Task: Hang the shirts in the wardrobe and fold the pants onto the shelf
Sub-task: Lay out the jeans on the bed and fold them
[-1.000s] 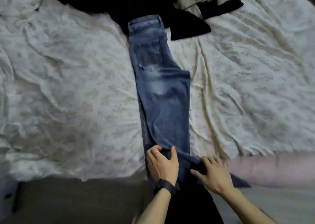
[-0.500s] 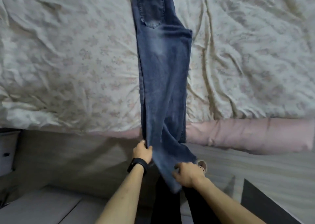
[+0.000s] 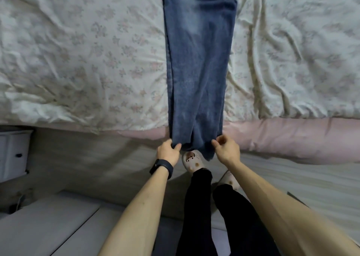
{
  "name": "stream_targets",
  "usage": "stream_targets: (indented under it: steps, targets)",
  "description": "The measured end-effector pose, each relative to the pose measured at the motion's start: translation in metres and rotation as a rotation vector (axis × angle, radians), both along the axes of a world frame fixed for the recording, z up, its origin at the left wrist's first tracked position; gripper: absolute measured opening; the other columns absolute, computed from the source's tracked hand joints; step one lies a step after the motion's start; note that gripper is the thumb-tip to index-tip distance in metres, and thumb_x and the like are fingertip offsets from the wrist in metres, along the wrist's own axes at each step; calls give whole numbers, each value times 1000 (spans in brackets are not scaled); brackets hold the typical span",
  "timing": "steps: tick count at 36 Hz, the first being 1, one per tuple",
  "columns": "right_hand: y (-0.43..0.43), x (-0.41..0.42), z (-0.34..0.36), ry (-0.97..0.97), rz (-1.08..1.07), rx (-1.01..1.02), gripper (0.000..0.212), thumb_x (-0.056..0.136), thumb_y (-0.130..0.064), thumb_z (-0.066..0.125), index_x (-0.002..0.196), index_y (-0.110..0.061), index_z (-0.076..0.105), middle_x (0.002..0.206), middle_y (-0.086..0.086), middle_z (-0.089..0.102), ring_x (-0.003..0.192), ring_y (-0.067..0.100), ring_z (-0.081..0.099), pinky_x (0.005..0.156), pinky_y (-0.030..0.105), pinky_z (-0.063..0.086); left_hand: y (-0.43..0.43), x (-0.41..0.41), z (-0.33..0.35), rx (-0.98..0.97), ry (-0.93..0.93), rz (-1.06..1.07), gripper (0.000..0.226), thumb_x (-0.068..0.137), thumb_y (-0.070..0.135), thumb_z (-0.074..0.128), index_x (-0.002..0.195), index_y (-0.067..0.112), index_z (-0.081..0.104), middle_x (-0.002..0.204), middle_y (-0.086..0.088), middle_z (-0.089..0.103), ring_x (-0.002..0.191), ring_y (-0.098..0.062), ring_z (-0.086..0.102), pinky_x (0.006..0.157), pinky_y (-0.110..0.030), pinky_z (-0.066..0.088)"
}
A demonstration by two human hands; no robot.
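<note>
Head camera: nearest, the left hand (image 3: 168,152) and right hand (image 3: 228,150) each pinch a hem corner of the jeans (image 3: 196,70), fingers curled on the denim. Beyond, the jeans stretch lengthwise across the bed (image 3: 78,51). Folding looks barely begun; shelving and shirts seem still to do

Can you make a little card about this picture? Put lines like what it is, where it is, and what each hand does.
thing: jeans, folded leg on leg
where: flat on the flowery sheet, hems hanging over the bed edge
left hand: grips the left hem corner
right hand: pinches the right hem edge
wrist: black watch on the left
feet: pale slippers below the hems
</note>
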State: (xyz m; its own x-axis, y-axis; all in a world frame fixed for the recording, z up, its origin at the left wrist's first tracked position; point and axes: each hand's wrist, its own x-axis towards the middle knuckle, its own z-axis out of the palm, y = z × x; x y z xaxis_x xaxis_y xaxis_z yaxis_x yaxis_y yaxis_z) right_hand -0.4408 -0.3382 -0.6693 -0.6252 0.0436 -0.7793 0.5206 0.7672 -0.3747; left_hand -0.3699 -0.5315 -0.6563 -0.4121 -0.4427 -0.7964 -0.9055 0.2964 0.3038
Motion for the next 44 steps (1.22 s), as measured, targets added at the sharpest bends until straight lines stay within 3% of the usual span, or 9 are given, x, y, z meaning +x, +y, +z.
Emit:
stream_targets:
  steps: [5,11,16,22,29,32,37,41,44]
  targets:
    - [17,14,8,144,19,106,14,96,-34,57,89,-21,56,101,8,67,94,36,62,77,42,50,-15,6,-6,-54,-92,-14,23,95,40,63,81,22,60,99,-11,69,84,-32,58,72,-33,43]
    - [22,6,-3,108,-17,16,9,93,-30,68,88,-25,61,84,-7,67,92,24,66,75,31,44,-13,1,-26,-114,-75,-25,20,94,35,63,77,26,56,103,-10,71,93,-34,64,72,-33,44]
    - [23,-3,-10,77,5,35,8,92,-32,66,89,-25,63,84,-9,66,92,21,64,72,29,39,-19,6,-34,-87,-81,-31,11,95,37,61,88,29,58,106,-7,70,83,-30,59,72,-33,45]
    - [16,4,-7,34,-24,-25,21,90,-35,68,105,-24,59,98,-1,72,99,25,64,81,37,49,-26,7,-31,13,20,96,31,91,32,68,120,25,60,116,0,70,108,-29,63,82,-28,42]
    - [20,-5,1,-47,37,-96,27,82,-27,78,107,-21,70,101,-4,72,98,19,66,82,31,49,-30,6,-25,116,76,64,29,85,33,76,107,22,62,109,3,64,99,-22,60,82,-32,46]
    - [27,-5,13,-84,82,-144,43,73,-18,82,113,-23,67,106,-3,72,100,18,66,87,36,53,-30,11,-15,214,83,92,33,79,29,80,105,33,59,104,10,65,99,-17,61,85,-30,45]
    - [45,2,48,-189,170,-213,58,71,-14,84,125,-24,65,117,-7,71,111,16,65,100,40,50,-25,33,16,371,46,123,42,74,18,86,109,27,63,114,4,71,109,-20,66,102,-40,50]
    - [61,15,84,-264,130,-262,37,72,-11,84,107,-19,76,108,0,77,105,15,69,92,30,55,-19,51,53,412,20,180,23,75,21,86,94,21,73,95,8,75,97,-15,70,87,-29,55]
    - [66,20,122,-276,78,-342,48,73,-3,81,117,-20,72,111,-5,75,106,10,68,78,16,52,-12,55,91,434,83,197,25,73,21,87,93,25,72,89,19,75,92,-5,69,71,-20,53]
